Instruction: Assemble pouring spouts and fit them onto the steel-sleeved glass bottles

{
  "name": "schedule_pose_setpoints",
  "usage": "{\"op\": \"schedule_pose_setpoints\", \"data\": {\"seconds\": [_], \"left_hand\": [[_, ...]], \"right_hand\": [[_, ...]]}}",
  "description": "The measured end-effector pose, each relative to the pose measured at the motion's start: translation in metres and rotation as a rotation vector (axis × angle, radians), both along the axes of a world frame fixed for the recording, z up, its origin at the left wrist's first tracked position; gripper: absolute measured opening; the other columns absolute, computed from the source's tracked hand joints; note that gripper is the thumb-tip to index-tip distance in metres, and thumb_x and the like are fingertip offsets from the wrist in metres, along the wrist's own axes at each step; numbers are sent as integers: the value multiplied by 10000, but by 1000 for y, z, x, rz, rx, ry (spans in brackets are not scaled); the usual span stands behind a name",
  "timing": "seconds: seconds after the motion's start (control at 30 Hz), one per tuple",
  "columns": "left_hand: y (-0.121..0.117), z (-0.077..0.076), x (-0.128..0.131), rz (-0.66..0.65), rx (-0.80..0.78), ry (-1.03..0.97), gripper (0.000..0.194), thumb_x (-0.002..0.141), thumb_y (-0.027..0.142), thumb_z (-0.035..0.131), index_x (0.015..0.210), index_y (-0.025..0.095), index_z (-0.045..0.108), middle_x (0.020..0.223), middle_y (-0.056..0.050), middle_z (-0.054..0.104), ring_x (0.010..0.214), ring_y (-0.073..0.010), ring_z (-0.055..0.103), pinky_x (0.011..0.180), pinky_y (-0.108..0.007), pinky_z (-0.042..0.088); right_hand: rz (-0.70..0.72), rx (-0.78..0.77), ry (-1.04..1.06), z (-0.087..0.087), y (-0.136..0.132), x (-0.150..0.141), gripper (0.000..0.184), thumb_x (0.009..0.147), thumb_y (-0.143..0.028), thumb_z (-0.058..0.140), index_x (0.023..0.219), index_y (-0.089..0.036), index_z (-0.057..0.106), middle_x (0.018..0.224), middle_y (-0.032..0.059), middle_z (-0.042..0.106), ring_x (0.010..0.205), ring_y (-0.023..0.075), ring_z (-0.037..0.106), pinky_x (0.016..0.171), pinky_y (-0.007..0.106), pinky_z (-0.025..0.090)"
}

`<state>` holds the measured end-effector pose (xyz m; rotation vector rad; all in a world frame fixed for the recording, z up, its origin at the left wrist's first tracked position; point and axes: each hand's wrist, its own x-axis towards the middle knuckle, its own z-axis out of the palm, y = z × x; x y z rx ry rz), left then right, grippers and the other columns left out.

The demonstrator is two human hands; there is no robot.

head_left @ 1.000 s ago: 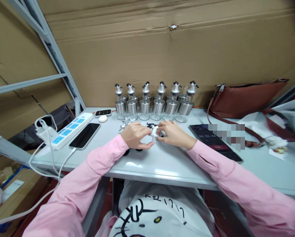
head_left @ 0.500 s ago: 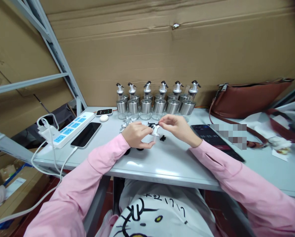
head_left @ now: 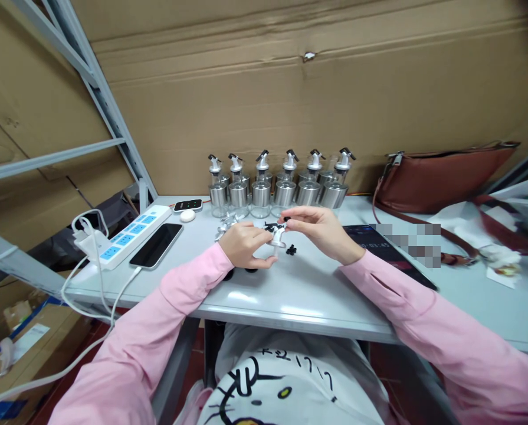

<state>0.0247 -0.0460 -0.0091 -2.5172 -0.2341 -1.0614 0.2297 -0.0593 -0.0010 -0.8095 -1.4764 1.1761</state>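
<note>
Steadiness in the left hand (head_left: 247,245) seems to matter most here: its thumb and fingers are closed on a small curved white-grey plastic spout with a round collar (head_left: 279,238), out over the middle of the smooth pale-grey counter (head_left: 264,298). Whether the spout's lower end touches that surface is hard to tell. A firm pinch low on the collar would leave the curved upper part free for close work. Thumb and forefinger of the right hand (head_left: 319,230) are together on a tiny black plastic piece (head_left: 287,219), right beside the spout's upper end; whether the two parts touch cannot be made out. With so small a piece, a fingertip pinch near its edge, gentle pressure and a square approach should serve better than force, since a skewed push could flip it away. Resting the wrists lightly would help damp any shake. Just right of the spout lies a little cluster of black plastic bits (head_left: 291,250), easily brushed by the right palm, so a slightly raised palm seems wise. Behind, the row of clear glass bottles with brushed-steel bands (head_left: 261,192) carries black-levered pale tops, a handy reference for orientation.
</note>
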Motion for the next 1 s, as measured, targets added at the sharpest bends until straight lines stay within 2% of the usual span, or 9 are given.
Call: {"op": "schedule_pose_setpoints", "data": {"seconds": [0.13, 0.37, 0.5, 0.67, 0.87, 1.0], "left_hand": [[1, -1, 0, 51, -4, 35, 246, 801, 406, 468, 726, 177, 515, 557, 24, 612, 460, -104, 551, 493, -249, 366], [1, -1, 1, 40, 7, 26, 242, 804, 400, 470, 727, 175, 514, 557, 22, 608, 462, -105, 551, 495, -251, 367], [2, -1, 0, 29, 3, 22, 245, 802, 404, 485, 747, 168, 523, 561, 20, 603, 471, -111, 554, 500, -256, 363], [2, -2, -2, 39, -36, 63, 229, 799, 391, 490, 749, 171, 523, 556, 22, 590, 481, -117, 555, 516, -260, 365], [1, 0, -1, 33, -6, 15, 218, 796, 385, 483, 762, 174, 524, 547, 27, 587, 466, -114, 546, 497, -258, 360], [2, 1, -1, 29, 8, -12, 222, 794, 391, 490, 756, 174, 515, 539, 30, 581, 456, -112, 538, 483, -256, 355]], "right_hand": [[5, 29, -46, 1, -1, -1, 231, 667, -327, 755, 862, -210, 717, 835, 18, 724, 802, 152, 661, 778, 321, 523], [70, -18, -13, 5, -5, -5, 287, 669, -411, 743, 798, -199, 598, 707, 2, 707, 715, 163, 678, 789, 387, 542], [42, 3, -56, 5, -6, -4, 290, 697, -415, 716, 886, -205, 650, 730, 12, 711, 751, 166, 673, 792, 371, 530], [-42, 90, -143, 4, -3, -2, 245, 656, -405, 744, 781, -200, 700, 771, 18, 692, 707, 146, 617, 725, 326, 502], [43, 22, -24, -1, -1, 0, 233, 667, -358, 748, 824, -200, 679, 749, 0, 671, 686, 126, 605, 713, 305, 479], [62, 25, -27, -3, -1, 1, 209, 681, -345, 741, 822, -204, 680, 755, 2, 672, 709, 134, 614, 719, 306, 475]]}}
